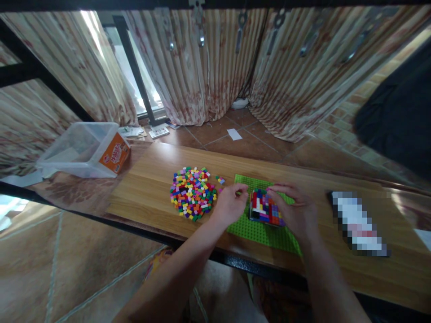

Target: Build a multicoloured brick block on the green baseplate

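Observation:
A low block of multicoloured toy bricks (pixel 264 207) stands on a green studded baseplate (pixel 249 231). My right hand (pixel 301 208) curls around the right and far side of this block, its fingertips at a small pink toy brick (pixel 268 190) on the far edge. To the left of the block, my left hand (pixel 232 205) hovers over the baseplate's left part with thumb and fingers drawn together; whatever is between them is too small to make out. Further left lies a round pile of loose toy bricks (pixel 193 194), with a few stray bricks (pixel 220 180) beside it.
All this rests on a long wooden tabletop (pixel 151 188). At its left end sits a clear plastic bin (pixel 81 150) with an orange label. A pixelated flat object (pixel 358 224) lies at the right. Several metal tools (pixel 240 31) hang from a bar overhead.

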### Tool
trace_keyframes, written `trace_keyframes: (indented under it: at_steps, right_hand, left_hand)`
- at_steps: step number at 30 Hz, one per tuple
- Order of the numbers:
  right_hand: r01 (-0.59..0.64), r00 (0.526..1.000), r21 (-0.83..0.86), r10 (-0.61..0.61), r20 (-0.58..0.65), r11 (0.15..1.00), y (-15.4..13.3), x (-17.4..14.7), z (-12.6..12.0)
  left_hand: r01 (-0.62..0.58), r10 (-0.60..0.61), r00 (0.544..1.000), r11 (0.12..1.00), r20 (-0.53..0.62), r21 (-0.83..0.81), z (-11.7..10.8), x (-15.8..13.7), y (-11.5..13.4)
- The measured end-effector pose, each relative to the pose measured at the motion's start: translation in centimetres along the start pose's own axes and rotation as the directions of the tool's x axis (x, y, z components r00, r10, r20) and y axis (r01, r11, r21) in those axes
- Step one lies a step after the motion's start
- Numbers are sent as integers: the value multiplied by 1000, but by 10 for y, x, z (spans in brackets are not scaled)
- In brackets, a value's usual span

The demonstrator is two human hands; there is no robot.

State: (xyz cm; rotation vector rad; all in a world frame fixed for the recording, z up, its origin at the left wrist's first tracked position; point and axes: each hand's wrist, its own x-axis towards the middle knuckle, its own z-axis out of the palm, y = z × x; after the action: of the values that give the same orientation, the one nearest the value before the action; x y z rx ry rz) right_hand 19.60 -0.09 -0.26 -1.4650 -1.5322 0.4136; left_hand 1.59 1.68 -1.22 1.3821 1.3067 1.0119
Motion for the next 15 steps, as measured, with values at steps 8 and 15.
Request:
trace_keyframes:
  at_steps: [8,15]
  right_hand:
    - [-11,992,-24,14,124,1000,6,0,14]
    - [-68,993,16,67,99,998,8,3,17]
  left_hand:
    - [-65,44,994,977,102,203,3,-13,11]
    - [-106,85,992,964,95,244,11,-20,12]
